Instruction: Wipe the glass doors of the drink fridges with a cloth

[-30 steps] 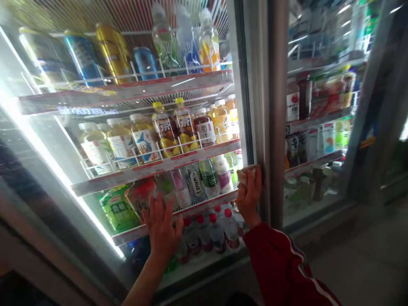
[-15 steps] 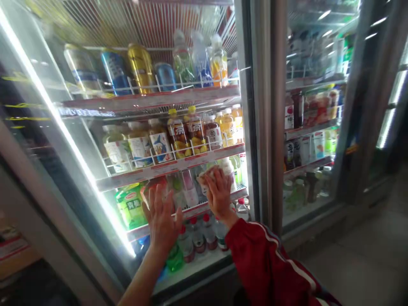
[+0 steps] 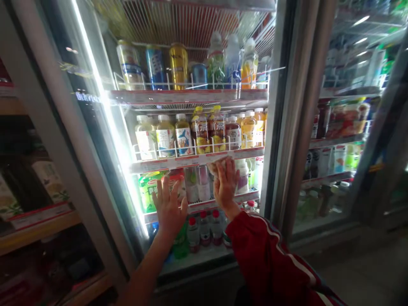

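A glass door (image 3: 197, 170) of a lit drinks fridge stands in front of me. My right hand (image 3: 226, 182), in a dark red sleeve with a white stripe, presses a pale, crumpled cloth (image 3: 217, 166) against the glass. Part of the cloth is hidden under the fingers. Lower left of it, my left hand (image 3: 170, 208) is spread with nothing in it, its palm toward the glass. Whether it touches the glass I cannot tell. Behind the left hand show a green drink pack (image 3: 149, 191) and a red one (image 3: 178, 180).
Bottled teas (image 3: 200, 129) line the middle shelf, with cans (image 3: 178, 66) above and red-capped bottles (image 3: 204, 229) at the bottom. A metal door frame (image 3: 295, 114) runs down the right, beside another glass-fronted fridge (image 3: 338, 170). Shelves (image 3: 41, 221) with packages stand at the left.
The view has swung left, so the fridge sits farther right in the picture. My right hand and the cloth have moved slightly up the glass. My left hand stays spread.
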Action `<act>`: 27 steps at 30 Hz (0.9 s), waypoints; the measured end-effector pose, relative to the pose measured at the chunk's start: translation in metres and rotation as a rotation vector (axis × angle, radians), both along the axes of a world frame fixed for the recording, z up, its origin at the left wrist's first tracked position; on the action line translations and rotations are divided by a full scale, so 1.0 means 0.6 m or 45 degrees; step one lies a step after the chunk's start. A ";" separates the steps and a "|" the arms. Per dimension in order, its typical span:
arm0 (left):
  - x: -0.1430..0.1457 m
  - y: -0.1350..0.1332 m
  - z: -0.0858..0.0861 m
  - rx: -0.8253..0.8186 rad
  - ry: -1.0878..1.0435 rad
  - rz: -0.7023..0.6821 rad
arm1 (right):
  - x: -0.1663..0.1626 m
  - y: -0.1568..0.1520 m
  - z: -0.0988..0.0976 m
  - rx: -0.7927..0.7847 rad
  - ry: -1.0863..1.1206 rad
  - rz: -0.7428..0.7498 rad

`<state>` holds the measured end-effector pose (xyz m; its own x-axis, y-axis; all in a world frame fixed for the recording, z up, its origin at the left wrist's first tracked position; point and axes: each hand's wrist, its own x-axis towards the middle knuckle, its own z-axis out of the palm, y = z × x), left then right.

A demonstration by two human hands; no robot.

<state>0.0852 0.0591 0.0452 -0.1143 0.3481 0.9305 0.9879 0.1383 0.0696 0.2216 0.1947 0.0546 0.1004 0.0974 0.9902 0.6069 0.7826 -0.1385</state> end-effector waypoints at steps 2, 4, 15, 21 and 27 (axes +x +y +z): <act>-0.002 -0.001 -0.001 0.000 0.028 0.007 | -0.032 -0.029 0.000 0.017 -0.112 0.062; -0.005 -0.002 -0.001 0.002 0.059 0.022 | -0.045 -0.043 0.000 0.036 -0.207 0.109; 0.004 -0.004 0.001 -0.060 0.032 0.070 | 0.028 0.020 0.016 0.005 0.008 0.020; -0.004 -0.027 -0.001 -0.104 0.020 0.041 | -0.054 -0.054 0.010 0.051 -0.210 0.155; -0.063 -0.084 -0.001 -0.123 -0.081 0.208 | -0.125 -0.113 0.010 0.134 -0.499 0.276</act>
